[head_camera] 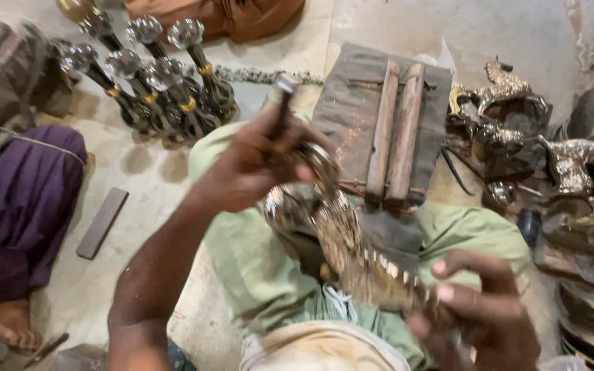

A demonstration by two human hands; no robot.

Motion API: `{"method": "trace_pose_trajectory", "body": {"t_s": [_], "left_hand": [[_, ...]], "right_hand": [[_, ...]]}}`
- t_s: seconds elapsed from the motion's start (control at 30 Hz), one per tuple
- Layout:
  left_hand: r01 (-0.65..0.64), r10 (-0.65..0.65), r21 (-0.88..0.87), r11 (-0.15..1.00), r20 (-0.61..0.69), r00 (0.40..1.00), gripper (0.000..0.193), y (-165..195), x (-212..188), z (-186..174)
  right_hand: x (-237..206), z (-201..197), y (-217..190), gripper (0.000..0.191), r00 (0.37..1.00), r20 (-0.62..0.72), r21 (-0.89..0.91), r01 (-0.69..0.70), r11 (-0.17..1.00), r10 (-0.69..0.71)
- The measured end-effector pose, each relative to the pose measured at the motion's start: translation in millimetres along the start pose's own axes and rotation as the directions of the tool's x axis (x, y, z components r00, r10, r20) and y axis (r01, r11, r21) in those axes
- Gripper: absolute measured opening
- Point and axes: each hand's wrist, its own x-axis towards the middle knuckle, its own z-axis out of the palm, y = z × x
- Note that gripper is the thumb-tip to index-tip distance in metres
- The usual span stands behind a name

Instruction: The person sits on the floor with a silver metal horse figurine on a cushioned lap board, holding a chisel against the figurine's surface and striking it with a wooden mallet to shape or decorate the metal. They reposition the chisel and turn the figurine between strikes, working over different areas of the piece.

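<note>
The left hand (256, 161) is closed around a thin tool (282, 103). The right hand (479, 312) grips the low end of a shiny metal piece (331, 233) held over the lap. It is blurry, so its shape is hard to tell. Finished-looking horses (517, 110) and knobbed sticks (152, 75) wait on the floor (139, 178).

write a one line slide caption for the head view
Seated on the floor, left hand and right hand grip a blurred metal piece beside brass horse figurines.
</note>
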Motion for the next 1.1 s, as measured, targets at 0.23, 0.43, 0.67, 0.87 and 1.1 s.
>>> {"method": "trace_pose_trajectory", "body": {"t_s": [0.23,0.43,0.67,0.87,1.1], "left_hand": [[0.21,-0.125,-0.309,0.928,0.274,0.953,0.045,-76.0,-36.7,49.1],[0.273,-0.156,-0.304,0.913,0.357,0.921,0.073,-140.2,-16.3,59.8],[0.232,-0.163,-0.218,0.948,0.295,0.942,0.057,-137.1,-20.8,65.5],[0.243,-0.245,-0.038,0.969,-0.06,0.968,0.042,-144.0,-30.4,75.0],[0.328,-0.48,-0.393,0.859,-0.393,0.785,0.027,-109.5,-64.0,96.6]], "right_hand": [[-79.6,21.4,-32.9,0.03,0.996,0.064,0.29,-0.078,0.954,0.061],[-51.0,52.6,-25.3,0.028,0.922,0.384,0.009,0.055,0.998,-0.054],[-11.1,55.0,-52.0,0.031,0.846,0.527,0.195,-0.213,0.957,0.081],[0.7,8.9,-10.7,0.03,0.723,0.683,0.27,-0.384,0.883,0.106],[-23.3,-11.6,106.0,0.025,0.68,-0.353,-0.057,-0.702,0.71,0.643]]}}
